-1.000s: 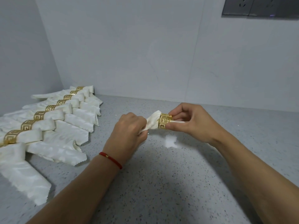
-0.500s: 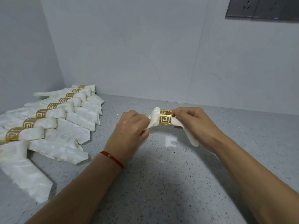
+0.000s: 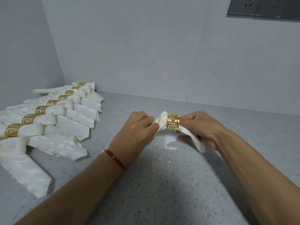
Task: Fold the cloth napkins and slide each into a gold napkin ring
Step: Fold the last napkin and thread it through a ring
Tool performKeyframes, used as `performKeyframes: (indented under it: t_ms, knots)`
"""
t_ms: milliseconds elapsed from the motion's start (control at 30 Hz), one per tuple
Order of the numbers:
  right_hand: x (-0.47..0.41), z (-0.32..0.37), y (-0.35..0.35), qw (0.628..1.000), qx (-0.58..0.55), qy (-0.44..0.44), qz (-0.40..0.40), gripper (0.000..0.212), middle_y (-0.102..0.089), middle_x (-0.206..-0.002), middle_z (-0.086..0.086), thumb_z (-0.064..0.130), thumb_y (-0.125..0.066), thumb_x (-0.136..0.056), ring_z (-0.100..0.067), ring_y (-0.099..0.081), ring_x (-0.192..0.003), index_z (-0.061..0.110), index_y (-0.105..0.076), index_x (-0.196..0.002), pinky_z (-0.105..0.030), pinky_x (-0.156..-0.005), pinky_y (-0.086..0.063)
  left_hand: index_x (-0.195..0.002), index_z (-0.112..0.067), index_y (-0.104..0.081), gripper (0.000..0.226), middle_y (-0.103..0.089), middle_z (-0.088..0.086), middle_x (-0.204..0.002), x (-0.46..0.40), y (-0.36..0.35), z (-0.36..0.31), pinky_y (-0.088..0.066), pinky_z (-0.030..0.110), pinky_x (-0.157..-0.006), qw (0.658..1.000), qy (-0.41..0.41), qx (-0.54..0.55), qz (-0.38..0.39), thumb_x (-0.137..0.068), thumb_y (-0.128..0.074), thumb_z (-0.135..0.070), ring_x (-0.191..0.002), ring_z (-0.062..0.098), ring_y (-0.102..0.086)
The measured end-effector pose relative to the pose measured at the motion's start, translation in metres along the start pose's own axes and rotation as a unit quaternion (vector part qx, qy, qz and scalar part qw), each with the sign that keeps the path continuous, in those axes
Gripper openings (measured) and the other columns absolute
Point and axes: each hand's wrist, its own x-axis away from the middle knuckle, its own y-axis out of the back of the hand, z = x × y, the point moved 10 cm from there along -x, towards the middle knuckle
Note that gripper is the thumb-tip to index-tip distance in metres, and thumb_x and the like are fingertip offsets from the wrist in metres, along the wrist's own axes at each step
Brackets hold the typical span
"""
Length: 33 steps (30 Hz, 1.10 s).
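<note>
Both hands hold one white napkin in the air above the counter, each grip closed on it. The left hand has its fingers curled tight around the napkin's left end, and a red string bracelet circles that wrist. The right hand pinches the gold ring at its right edge, the other fingers loosely folded around the cloth tail that hangs down from the ring toward the palm. That ring, cut with a square key pattern, sits around the napkin partway along it, with a puff of cloth showing on its left side. Beneath the hands the counter is grey speckled stone with a glossy finish; it carries a bright white reflection just under the ring and the soft shadow of the arms nearer the camera. Along the left side lies a row of finished napkins, each banded by a gold ring of the same pattern, overlapping one another in a line that runs back into the corner. Two plain pale walls meet at that corner, the back one showing faint vertical panel seams. A grey socket plate is set into the back wall at the upper right.
</note>
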Motion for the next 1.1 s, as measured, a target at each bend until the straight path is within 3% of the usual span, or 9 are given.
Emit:
performKeyframes:
  t_ms: [200,367,500,667,733,800,900,1000,1100]
  knots:
    - [-0.006,-0.007,0.007,1.000,-0.006,-0.008,-0.003,0.027,-0.074,-0.108,-0.026,0.021,-0.088,-0.072,-0.025,-0.064,-0.085,0.006,-0.083,-0.094,-0.043,-0.094,-0.056,-0.077,-0.013,-0.043,0.027,-0.052,0.006,-0.075,0.002,-0.001,-0.011,-0.044,0.044,-0.064,0.999,-0.033,0.022,0.008,-0.087,-0.057,0.007,-0.071,0.026,-0.050]
    - [-0.009,-0.013,0.004,1.000,-0.002,-0.020,0.019,0.045,-0.078,-0.093,-0.013,0.035,-0.087,-0.056,-0.020,-0.069,-0.084,0.009,-0.083,-0.092,-0.039,-0.090,-0.057,-0.077,-0.013,-0.045,0.026,-0.054,0.006,-0.076,0.002,-0.001,-0.013,-0.045,0.045,-0.064,0.999,-0.031,0.024,0.012,-0.087,-0.059,0.007,-0.073,0.027,-0.052]
    - [-0.010,-0.015,0.001,0.999,-0.040,-0.013,0.029,0.040,-0.079,-0.093,-0.010,0.024,-0.086,-0.064,-0.011,-0.073,-0.076,0.005,-0.081,-0.099,-0.025,-0.075,-0.056,-0.076,-0.012,-0.047,0.023,-0.054,0.006,-0.077,0.003,-0.005,-0.014,-0.047,0.045,-0.065,0.999,-0.038,0.025,0.023,-0.089,-0.057,0.004,-0.073,0.026,-0.052]
    - [-0.014,-0.028,-0.008,0.988,-0.148,-0.043,0.014,0.050,-0.074,-0.111,-0.026,0.009,-0.088,-0.066,-0.029,-0.072,-0.092,-0.009,-0.073,-0.111,-0.034,-0.084,-0.061,-0.077,-0.014,-0.051,0.018,-0.049,-0.003,-0.077,0.002,-0.006,-0.006,-0.038,0.031,-0.068,0.998,0.012,0.044,0.041,-0.085,-0.060,-0.002,-0.076,0.015,-0.041]
    - [-0.016,-0.029,-0.008,0.987,-0.154,-0.034,-0.002,0.057,-0.073,-0.112,-0.028,0.011,-0.090,-0.061,-0.032,-0.070,-0.090,-0.009,-0.073,-0.111,-0.036,-0.075,-0.062,-0.093,-0.017,-0.056,0.018,-0.050,-0.007,-0.088,0.006,-0.012,0.015,-0.036,0.027,-0.070,0.988,0.114,0.077,0.068,-0.081,-0.067,-0.009,-0.079,0.008,-0.037]
    - [-0.016,-0.024,-0.010,0.993,-0.121,-0.008,-0.003,0.059,-0.076,-0.107,-0.024,0.018,-0.094,-0.053,-0.032,-0.072,-0.087,-0.004,-0.077,-0.105,-0.039,-0.070,-0.061,-0.127,-0.021,-0.050,0.052,-0.052,-0.005,-0.120,0.013,-0.022,0.031,-0.045,0.032,-0.080,0.968,0.195,0.110,0.113,-0.080,-0.072,-0.028,-0.088,0.005,-0.042]
    - [-0.013,-0.015,-0.019,0.998,-0.059,0.023,0.015,0.048,-0.079,-0.099,-0.014,0.020,-0.096,-0.052,-0.030,-0.073,-0.087,0.003,-0.081,-0.094,-0.044,-0.082,-0.060,-0.151,-0.027,-0.030,0.085,-0.046,-0.008,-0.144,0.011,-0.028,0.031,-0.038,0.037,-0.098,0.954,0.208,0.123,0.175,-0.081,-0.055,-0.069,-0.114,0.007,-0.045]
    - [-0.012,-0.007,-0.030,0.998,-0.017,0.062,0.027,0.017,-0.079,-0.102,-0.007,0.006,-0.089,-0.073,-0.028,-0.074,-0.101,0.004,-0.082,-0.088,-0.047,-0.097,-0.058,-0.128,-0.035,-0.058,0.049,-0.065,-0.017,-0.114,0.004,-0.027,0.023,-0.045,0.037,-0.094,0.950,0.186,0.190,0.166,-0.092,-0.044,-0.067,-0.104,0.005,-0.055]
    - [-0.011,-0.003,-0.033,0.996,-0.016,0.083,0.023,0.017,-0.078,-0.102,-0.009,0.001,-0.087,-0.073,-0.028,-0.074,-0.102,0.000,-0.081,-0.088,-0.048,-0.102,-0.055,-0.113,-0.029,-0.065,0.038,-0.065,-0.017,-0.100,0.008,-0.025,0.027,-0.049,0.031,-0.082,0.936,0.212,0.247,0.133,-0.092,-0.053,-0.058,-0.093,0.003,-0.058]
